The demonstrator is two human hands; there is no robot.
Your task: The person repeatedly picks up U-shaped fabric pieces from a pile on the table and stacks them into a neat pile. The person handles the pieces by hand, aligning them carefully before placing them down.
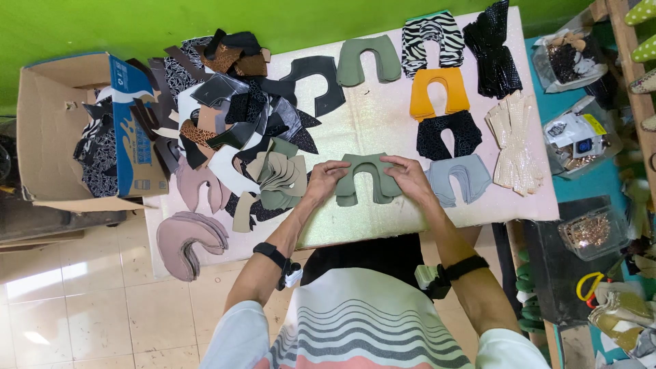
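Observation:
My left hand (324,179) and my right hand (408,176) both hold a small stack of olive green U-shaped cut pieces (365,179) flat on the pale table (369,133), one hand at each side. Just right of it lies a grey-blue U-shaped stack (459,179). To the left sits a loose heap of mixed cut pieces (239,130) in black, beige, white and animal print. Both wrists wear black bands.
Sorted stacks lie at the back: a green stack (369,60), zebra-print (432,37), orange (439,92), black lace (447,133), shiny black (493,51), cream glitter (516,140). A cardboard box (68,130) of pieces stands left. Mauve pieces (188,239) hang over the table edge. Bags of trim (577,140) lie right.

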